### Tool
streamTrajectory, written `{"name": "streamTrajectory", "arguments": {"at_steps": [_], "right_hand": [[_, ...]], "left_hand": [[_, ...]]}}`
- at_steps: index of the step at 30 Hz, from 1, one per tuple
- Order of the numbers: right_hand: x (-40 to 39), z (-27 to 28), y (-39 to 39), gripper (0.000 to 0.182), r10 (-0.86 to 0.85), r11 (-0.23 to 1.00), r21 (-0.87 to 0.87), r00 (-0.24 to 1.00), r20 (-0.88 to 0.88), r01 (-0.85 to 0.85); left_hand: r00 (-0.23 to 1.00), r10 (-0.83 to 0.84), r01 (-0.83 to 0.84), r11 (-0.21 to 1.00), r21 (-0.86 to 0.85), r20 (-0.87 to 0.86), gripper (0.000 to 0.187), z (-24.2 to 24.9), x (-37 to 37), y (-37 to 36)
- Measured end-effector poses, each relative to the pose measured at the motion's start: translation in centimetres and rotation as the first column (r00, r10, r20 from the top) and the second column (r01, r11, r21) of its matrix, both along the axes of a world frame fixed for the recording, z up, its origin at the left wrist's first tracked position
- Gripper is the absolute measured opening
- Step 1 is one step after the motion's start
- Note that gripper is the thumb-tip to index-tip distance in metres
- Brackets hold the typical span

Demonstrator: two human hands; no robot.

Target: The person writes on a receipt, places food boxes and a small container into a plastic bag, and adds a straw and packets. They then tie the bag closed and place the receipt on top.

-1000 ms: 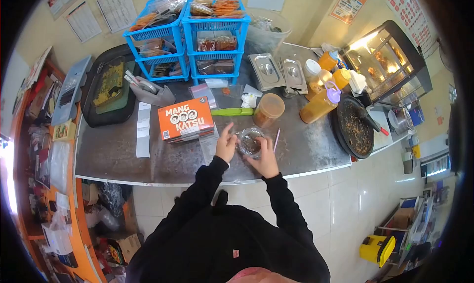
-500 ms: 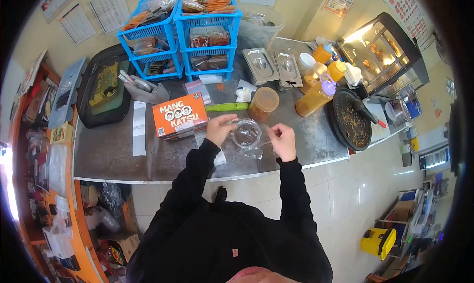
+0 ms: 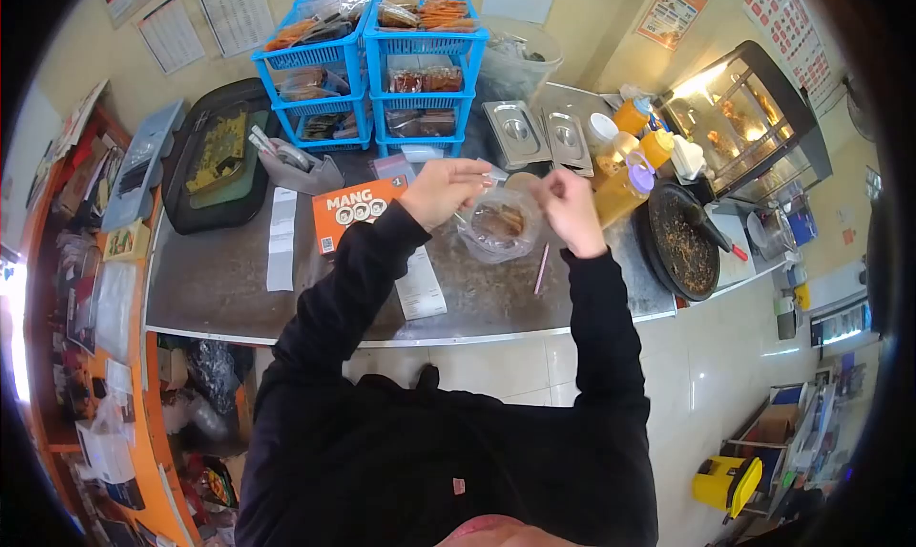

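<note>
- Clear plastic bag [image 3: 496, 251]: between the hands, over the counter [image 3: 596, 280]; base contact cannot be told.
- Left hand [image 3: 444, 195]: fingers pinching its upper left edge.
- Right hand [image 3: 572, 210]: fingers pinching its upper right.
- Counter surface reaches the front edge; pink straw [image 3: 542, 268] just right.

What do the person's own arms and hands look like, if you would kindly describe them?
Both arms are covered by long black sleeves, the left sleeve and right sleeve, loosely creased and ending at the wrists. They belong to a black top with a small pinkish patch on the front. The left hand and right hand are bare, with no gloves.
</note>
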State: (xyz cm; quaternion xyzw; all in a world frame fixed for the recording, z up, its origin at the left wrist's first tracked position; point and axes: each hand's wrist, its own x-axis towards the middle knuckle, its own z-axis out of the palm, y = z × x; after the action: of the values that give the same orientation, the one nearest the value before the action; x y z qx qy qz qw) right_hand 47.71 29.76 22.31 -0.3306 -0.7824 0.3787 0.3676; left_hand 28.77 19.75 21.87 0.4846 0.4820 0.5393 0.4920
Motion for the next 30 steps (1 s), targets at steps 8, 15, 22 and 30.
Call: {"name": "streamTrajectory", "arguments": {"at_steps": [8,15,22,30], "right_hand": [[-1.9,-0.7,1.4,0.023,0.023,0.999,-0.037,0.998,-0.057,-0.025],[-4.7,-6.5,2.1,0.025,0.040,0.999,0.006,0.999,-0.025,-0.040],[2.7,-12.7,-0.6,0.034,-0.456,0.890,0.230,0.769,0.448,0.394],[6.1,-25.8,-2.4,0.019,-0.648,0.762,0.495,0.521,0.556,0.418]], "left_hand": [[0.999,0.010,-0.005,0.991,0.134,-0.039,0.043,1.8,0.3,-0.5],[0.976,0.187,-0.181,0.982,0.062,-0.111,0.048,-5.3,-0.3,1.4],[0.711,0.500,-0.359,0.863,0.355,-0.495,0.053,-5.4,-0.8,-2.5],[0.631,0.643,-0.680,0.728,0.088,-0.435,0.073,-19.7,5.3,-14.0]]}}
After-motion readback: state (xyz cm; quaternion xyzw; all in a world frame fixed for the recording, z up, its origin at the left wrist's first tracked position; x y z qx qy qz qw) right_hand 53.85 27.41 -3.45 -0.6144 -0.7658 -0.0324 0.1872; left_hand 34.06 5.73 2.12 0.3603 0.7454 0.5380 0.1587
